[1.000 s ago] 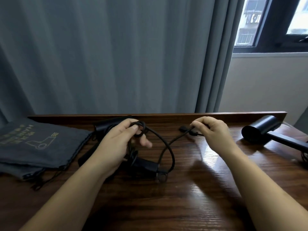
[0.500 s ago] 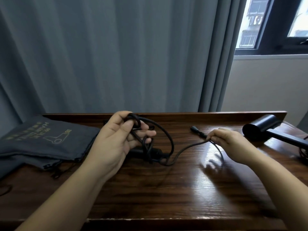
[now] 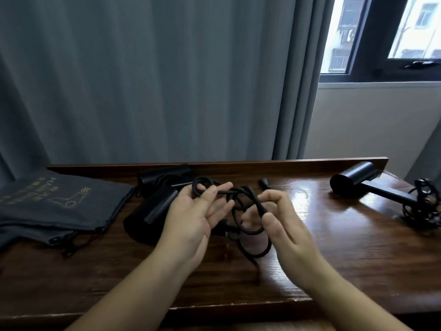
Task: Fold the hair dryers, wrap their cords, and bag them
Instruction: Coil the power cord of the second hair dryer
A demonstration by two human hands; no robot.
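Note:
A black folded hair dryer (image 3: 148, 211) lies on the wooden table (image 3: 334, 254), left of centre. Its black cord (image 3: 238, 199) is looped in several coils between my hands. My left hand (image 3: 198, 216) holds the coils with thumb and fingers, palm up. My right hand (image 3: 279, 218) pinches a strand of the same cord close to the left hand. The plug end (image 3: 263, 183) rests on the table just behind. A second black hair dryer (image 3: 355, 181) lies unfolded at the far right, its tangled cord (image 3: 424, 204) beside it.
Dark grey drawstring bags (image 3: 55, 206) printed with a dryer logo lie stacked at the table's left. A raised wooden ledge (image 3: 238, 163) runs along the back, with grey curtains (image 3: 143, 80) behind it and a window (image 3: 381, 37) at upper right.
My right hand has come left from near the plug to meet my left hand, bringing more cord into the coil. The view has shifted and the folded dryer now shows.

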